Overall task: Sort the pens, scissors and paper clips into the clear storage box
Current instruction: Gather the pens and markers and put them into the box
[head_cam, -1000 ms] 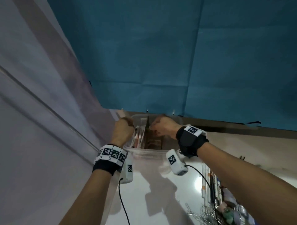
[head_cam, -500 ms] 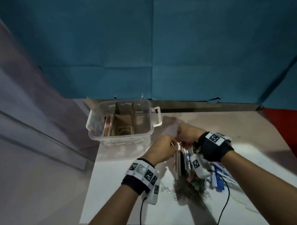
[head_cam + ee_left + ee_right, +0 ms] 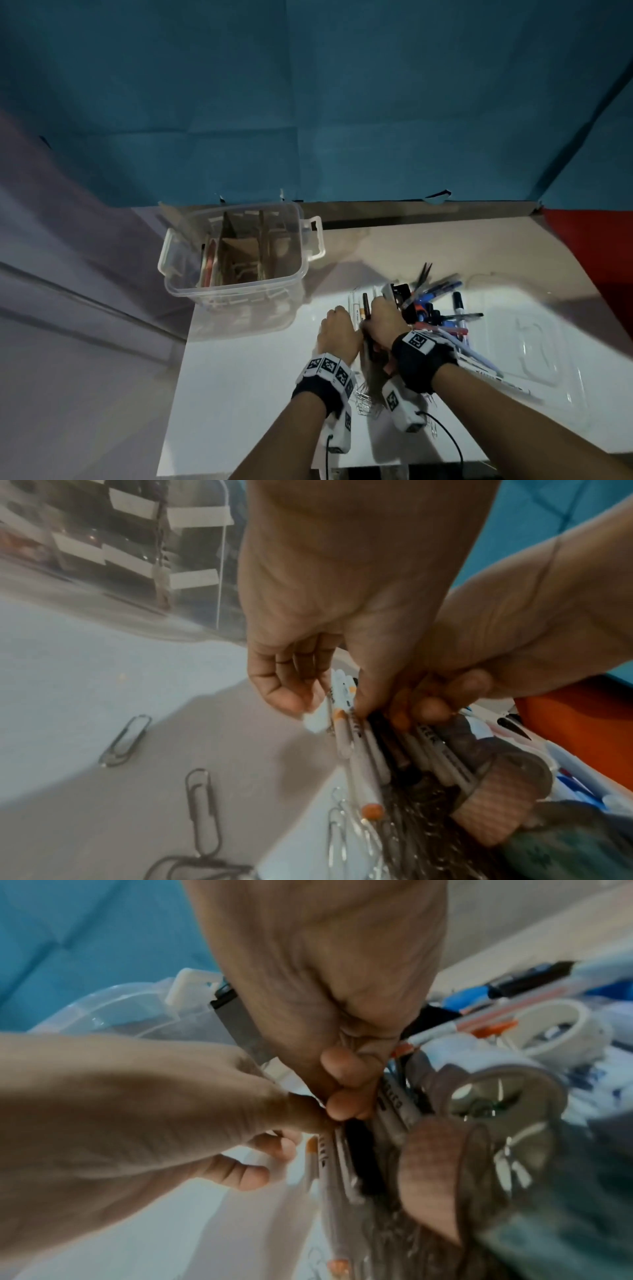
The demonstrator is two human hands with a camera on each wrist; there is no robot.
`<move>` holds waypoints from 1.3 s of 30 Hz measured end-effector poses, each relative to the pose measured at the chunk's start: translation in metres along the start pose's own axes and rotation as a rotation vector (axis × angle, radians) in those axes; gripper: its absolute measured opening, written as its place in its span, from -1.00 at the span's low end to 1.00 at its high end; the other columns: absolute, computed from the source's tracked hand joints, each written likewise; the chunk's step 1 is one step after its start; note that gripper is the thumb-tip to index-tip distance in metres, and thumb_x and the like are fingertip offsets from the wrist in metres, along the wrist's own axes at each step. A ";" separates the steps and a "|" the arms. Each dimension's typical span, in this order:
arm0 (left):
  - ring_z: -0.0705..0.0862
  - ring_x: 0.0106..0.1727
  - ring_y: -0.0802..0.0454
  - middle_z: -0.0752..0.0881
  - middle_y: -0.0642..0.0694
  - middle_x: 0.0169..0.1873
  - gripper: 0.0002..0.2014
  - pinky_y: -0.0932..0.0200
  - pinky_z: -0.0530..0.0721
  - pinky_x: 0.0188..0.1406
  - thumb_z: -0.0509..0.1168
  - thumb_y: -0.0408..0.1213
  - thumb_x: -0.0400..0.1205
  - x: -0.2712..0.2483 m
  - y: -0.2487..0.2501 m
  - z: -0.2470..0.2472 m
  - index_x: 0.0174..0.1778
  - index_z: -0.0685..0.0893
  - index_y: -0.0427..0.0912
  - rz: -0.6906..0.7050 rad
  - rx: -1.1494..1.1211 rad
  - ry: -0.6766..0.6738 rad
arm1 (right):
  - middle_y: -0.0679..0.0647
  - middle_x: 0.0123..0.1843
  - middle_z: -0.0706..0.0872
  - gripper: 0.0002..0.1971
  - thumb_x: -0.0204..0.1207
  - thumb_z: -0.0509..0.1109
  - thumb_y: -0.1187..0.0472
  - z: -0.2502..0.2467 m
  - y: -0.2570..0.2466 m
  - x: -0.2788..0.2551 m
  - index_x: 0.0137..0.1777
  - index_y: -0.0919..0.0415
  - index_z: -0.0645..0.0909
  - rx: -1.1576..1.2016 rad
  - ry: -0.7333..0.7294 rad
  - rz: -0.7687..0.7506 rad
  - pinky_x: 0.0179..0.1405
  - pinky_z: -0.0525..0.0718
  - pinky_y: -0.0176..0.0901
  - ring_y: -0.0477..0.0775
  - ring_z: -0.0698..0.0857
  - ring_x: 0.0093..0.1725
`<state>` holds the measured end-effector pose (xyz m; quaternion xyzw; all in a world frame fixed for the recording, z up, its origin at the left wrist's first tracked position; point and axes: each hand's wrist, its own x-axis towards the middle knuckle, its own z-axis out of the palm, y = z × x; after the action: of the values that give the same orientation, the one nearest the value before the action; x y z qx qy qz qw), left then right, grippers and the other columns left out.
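so, our entry for this moment:

box: the box (image 3: 236, 274) stands at the table's (image 3: 246, 394) far left, lid off, card dividers inside; a few flat things lean in its left slot, too blurred to name.
pens: the pens (image 3: 442, 318) lie heaped right of the box, well apart from it; a white row of them runs under our hands.
left hand: our left hand (image 3: 301, 631) has its fingers curled, thumb and fingertips closing on a white pen with an orange band (image 3: 342, 731); whether it is truly pinched we cannot tell.
right hand: our right hand (image 3: 329, 993) is clamped round a bundle of pens, fingers curled under them.
clips: paper clips (image 3: 202, 813) lie loose on the table near our wrists, none in hand.
scissors: one dark pair (image 3: 423, 277) pokes out at the heap's far side.
other: tape rolls (image 3: 555, 1026) sit among the pens.
step: we judge this the gathering of pens, with most of the sorting left.
next: we think the bundle needs squaring up, a lift clear of the heap, and a carry left to a pen slot, dropped in end first.
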<state>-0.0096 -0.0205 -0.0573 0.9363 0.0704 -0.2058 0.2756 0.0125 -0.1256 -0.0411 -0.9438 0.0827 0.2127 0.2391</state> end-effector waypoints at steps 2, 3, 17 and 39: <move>0.63 0.23 -0.23 0.62 -0.18 0.20 -0.71 -0.08 0.61 0.07 0.33 -0.11 0.66 0.002 -0.002 -0.002 0.17 0.51 -0.21 -0.045 -0.001 -0.025 | 0.25 0.12 0.68 -0.78 0.50 0.51 0.23 0.006 0.001 0.000 -0.06 0.24 0.50 0.028 0.006 0.037 0.07 0.65 -0.05 0.23 0.67 0.17; 0.64 0.23 -0.24 0.61 -0.18 0.21 -0.72 -0.07 0.60 0.05 0.33 -0.11 0.67 0.002 -0.002 -0.004 0.17 0.51 -0.21 -0.062 0.004 -0.038 | 0.23 0.11 0.68 -0.77 0.50 0.52 0.21 0.009 0.001 -0.001 -0.07 0.23 0.49 0.043 0.021 0.054 0.04 0.62 -0.09 0.21 0.66 0.16; 0.84 -0.14 -0.22 0.81 -0.35 -0.13 -0.86 -0.03 0.75 -0.21 0.29 -0.34 0.65 -0.005 0.007 -0.069 -0.23 0.53 -0.20 -0.005 -0.302 -0.088 | 0.16 -0.25 0.72 -0.89 0.60 0.37 0.22 -0.050 -0.005 -0.005 -0.06 0.26 0.63 0.321 -0.111 0.020 -0.51 0.63 -0.18 0.08 0.68 -0.41; 0.84 -0.27 0.00 0.83 -0.09 -0.27 -0.88 0.11 0.78 -0.20 0.47 -0.47 0.57 -0.020 -0.092 -0.293 -0.07 0.75 -0.17 -0.073 -0.435 0.366 | 0.25 -0.29 0.80 -0.81 0.62 0.39 0.25 -0.092 -0.250 -0.002 0.00 0.42 0.69 0.550 -0.246 -0.403 -0.64 0.61 -0.23 0.05 0.67 -0.59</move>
<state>0.0514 0.2160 0.1299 0.8735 0.1953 -0.0234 0.4453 0.1084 0.0476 0.1372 -0.8087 -0.0803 0.2431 0.5295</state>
